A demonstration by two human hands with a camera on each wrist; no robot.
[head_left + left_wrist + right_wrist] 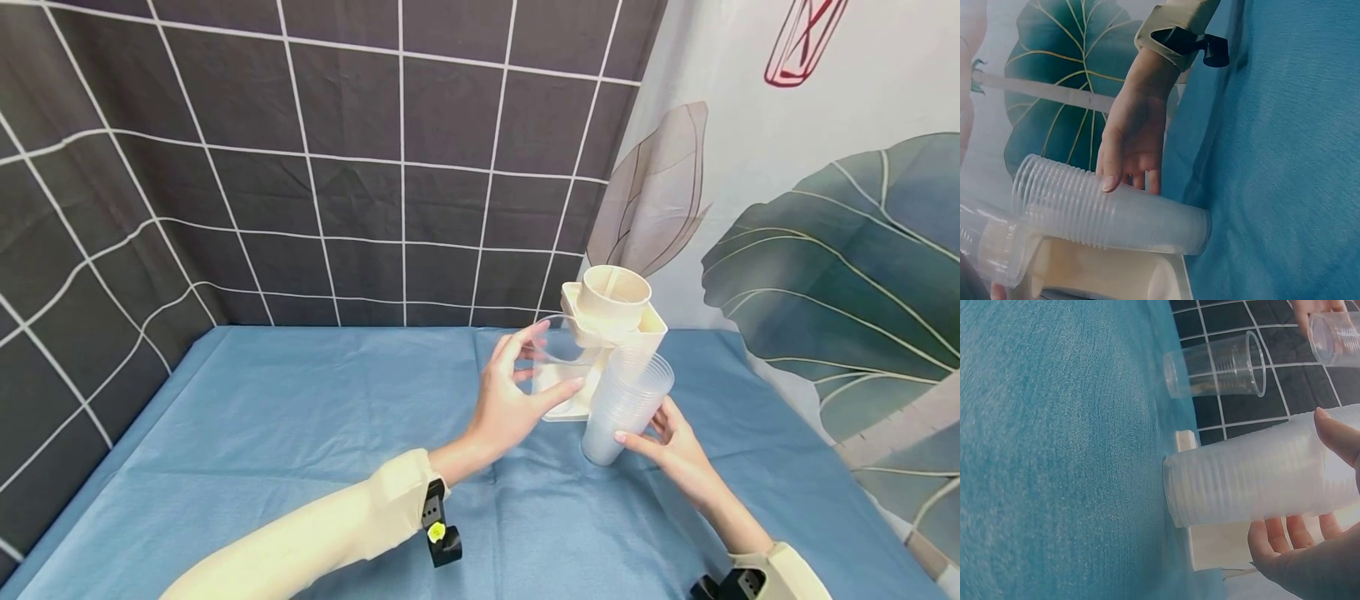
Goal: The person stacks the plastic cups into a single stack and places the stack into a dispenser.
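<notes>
My left hand [510, 400] holds a clear plastic cup [561, 346] between thumb and fingers, above the table in front of the cream stand. The right hand [671, 450] grips a tall stack of nested plastic cups [626, 408] from its right side, thumb in front and fingers behind. That stack leans a little, its lower end right at the tablecloth. Behind both hands stands a cream plastic stand [648, 321] with a round holder [617, 292] on top. In the right wrist view, another single clear cup [1229, 369] stands upright on the table, below the left hand's cup.
A blue cloth [300, 417] covers the table. Dark curtain [360, 200] with a white grid hangs along the back and left, and a white leaf-printed curtain [750, 150] along the right. Both wrists carry black cameras [442, 533].
</notes>
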